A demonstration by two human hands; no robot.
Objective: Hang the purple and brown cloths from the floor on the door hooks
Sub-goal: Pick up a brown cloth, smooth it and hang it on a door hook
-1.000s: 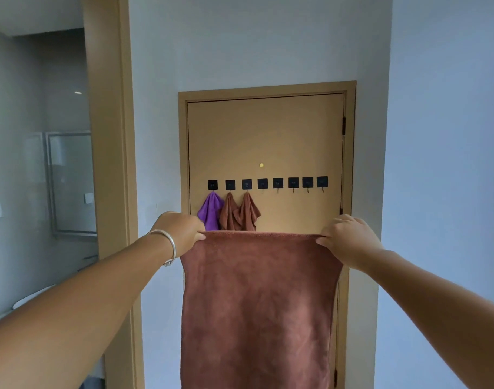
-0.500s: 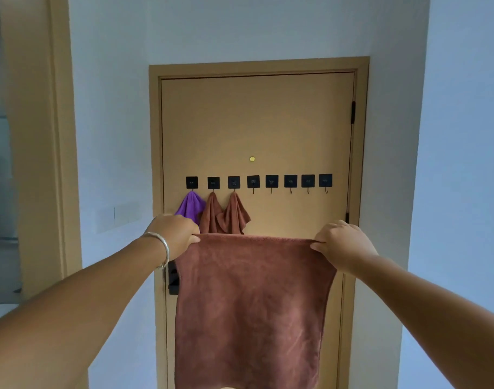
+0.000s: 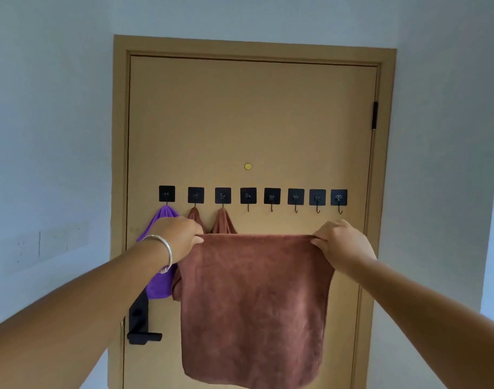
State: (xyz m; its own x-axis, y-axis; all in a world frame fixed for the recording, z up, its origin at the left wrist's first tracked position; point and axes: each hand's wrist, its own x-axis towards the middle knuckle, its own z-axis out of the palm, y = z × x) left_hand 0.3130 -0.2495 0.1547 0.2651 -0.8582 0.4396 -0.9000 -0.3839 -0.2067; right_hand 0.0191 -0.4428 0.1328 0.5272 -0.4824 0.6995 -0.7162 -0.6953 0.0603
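Note:
I hold a brown cloth (image 3: 254,304) spread flat in front of a tan door (image 3: 251,122). My left hand (image 3: 178,237) pinches its top left corner and my right hand (image 3: 341,242) pinches its top right corner. A row of several black square hooks (image 3: 272,196) runs across the door just above the cloth's top edge. A purple cloth (image 3: 161,220) hangs from the leftmost hook. Two more brown cloths (image 3: 222,221) hang from the second and third hooks, partly hidden by my left hand and the held cloth. The remaining hooks to the right are bare.
A black door handle (image 3: 140,329) sticks out at the door's lower left, below my left forearm. A small brass peephole (image 3: 248,166) sits above the hooks. Pale walls flank the door frame, with a wall switch plate (image 3: 43,242) on the left.
The door and hooks have grown larger and nearer in view. Both hands keep the same grip on the brown cloth, held at about the same height below the hooks.

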